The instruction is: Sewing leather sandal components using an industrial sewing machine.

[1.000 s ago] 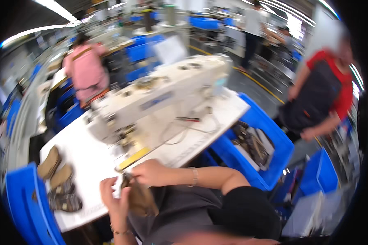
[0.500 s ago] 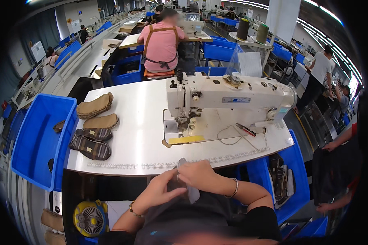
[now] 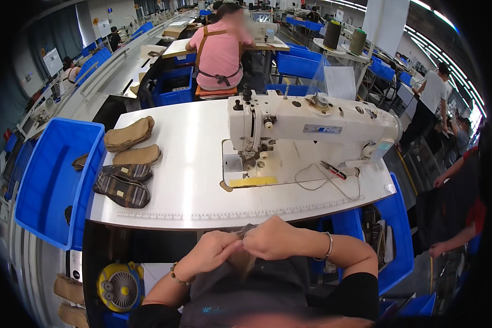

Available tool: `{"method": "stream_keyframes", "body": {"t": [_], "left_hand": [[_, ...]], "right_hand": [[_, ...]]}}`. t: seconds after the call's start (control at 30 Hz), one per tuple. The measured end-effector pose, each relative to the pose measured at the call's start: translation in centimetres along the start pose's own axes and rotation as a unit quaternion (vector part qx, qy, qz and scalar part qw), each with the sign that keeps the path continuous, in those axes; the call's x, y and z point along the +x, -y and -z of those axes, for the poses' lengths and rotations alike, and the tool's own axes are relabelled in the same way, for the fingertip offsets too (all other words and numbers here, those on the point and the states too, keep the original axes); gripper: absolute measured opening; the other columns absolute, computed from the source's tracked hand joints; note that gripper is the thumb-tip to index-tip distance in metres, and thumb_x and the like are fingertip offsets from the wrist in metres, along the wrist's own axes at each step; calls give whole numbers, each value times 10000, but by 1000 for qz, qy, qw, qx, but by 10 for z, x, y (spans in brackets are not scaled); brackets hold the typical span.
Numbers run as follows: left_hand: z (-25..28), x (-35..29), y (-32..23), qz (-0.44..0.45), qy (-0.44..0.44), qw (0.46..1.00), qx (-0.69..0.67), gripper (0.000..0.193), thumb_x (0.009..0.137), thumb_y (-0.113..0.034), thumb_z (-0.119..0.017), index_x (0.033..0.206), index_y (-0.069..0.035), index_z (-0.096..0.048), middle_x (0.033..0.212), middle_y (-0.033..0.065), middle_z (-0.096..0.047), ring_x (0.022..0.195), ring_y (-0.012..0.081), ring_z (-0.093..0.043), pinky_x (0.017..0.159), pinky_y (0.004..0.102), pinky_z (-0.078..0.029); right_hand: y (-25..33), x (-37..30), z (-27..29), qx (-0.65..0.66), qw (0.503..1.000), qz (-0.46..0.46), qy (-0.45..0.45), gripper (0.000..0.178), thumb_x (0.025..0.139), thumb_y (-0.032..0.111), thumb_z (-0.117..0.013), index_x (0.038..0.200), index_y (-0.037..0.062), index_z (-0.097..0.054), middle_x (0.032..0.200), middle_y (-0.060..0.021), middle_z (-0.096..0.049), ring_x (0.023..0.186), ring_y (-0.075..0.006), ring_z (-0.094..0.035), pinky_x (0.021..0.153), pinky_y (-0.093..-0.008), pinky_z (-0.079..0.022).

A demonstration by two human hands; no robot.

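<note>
Just off the table's near edge, my left hand and my right hand meet in front of my dark apron. Their fingers are closed on a small grey-brown fabric piece, mostly hidden behind them. Its lower part hangs beneath my fingers, and its exact kind does not show. Beyond my hands stands a white sewing machine on the white table. At the table's left lie tan shoe-upper pieces in stacks and dark plaid uppers.
Blue bins flank the table: one at the left, another at the right holding plaid pieces. A red-and-black snipping tool and a loose cord lie beside the machine. A yellow fan sits below left. A co-worker sits ahead.
My hands have drawn together, the left fingers closing on the fabric piece. The pale hanging part has swung away and a brownish part shows below. The view has shifted slightly.
</note>
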State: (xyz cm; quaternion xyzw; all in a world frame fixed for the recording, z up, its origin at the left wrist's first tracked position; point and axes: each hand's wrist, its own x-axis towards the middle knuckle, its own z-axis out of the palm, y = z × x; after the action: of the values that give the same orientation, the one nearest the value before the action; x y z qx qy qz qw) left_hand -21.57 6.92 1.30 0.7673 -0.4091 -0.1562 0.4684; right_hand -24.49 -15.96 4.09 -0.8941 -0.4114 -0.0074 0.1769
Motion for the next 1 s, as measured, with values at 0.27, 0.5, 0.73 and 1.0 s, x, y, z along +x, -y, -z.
{"method": "stream_keyframes", "body": {"t": [0.27,0.5,0.73,1.0], "left_hand": [[-2,9,2,-94,-36,980,170,182,916,-165,-595,749,-92,-604,632,81,-557,656,281,-573,708,379,-418],[21,36,-5,-41,-147,971,184,140,894,-131,-615,768,-73,-635,768,86,-610,728,269,-573,740,396,-400],[6,45,4,-94,-255,962,10,190,968,-118,-560,896,-4,-694,1237,142,-563,1006,191,-562,825,319,-453],[2,37,5,-3,-214,977,-26,167,975,-67,-543,917,21,-673,1100,110,-640,879,188,-629,748,288,-496]], "right_hand": [[7,-4,3,62,992,99,-50,227,835,203,-622,679,119,-481,621,-39,-513,546,-253,-568,482,-392,-439],[-39,-6,26,53,987,4,-152,308,869,208,-644,624,79,-509,610,-72,-514,550,-292,-547,502,-380,-422],[-28,-10,14,280,936,-96,-190,237,890,239,-680,758,47,-631,707,-73,-599,589,-258,-563,520,-340,-413],[-33,-7,29,28,964,-113,-240,250,790,282,-779,894,79,-677,861,-36,-662,538,-186,-577,512,-292,-454]]}}
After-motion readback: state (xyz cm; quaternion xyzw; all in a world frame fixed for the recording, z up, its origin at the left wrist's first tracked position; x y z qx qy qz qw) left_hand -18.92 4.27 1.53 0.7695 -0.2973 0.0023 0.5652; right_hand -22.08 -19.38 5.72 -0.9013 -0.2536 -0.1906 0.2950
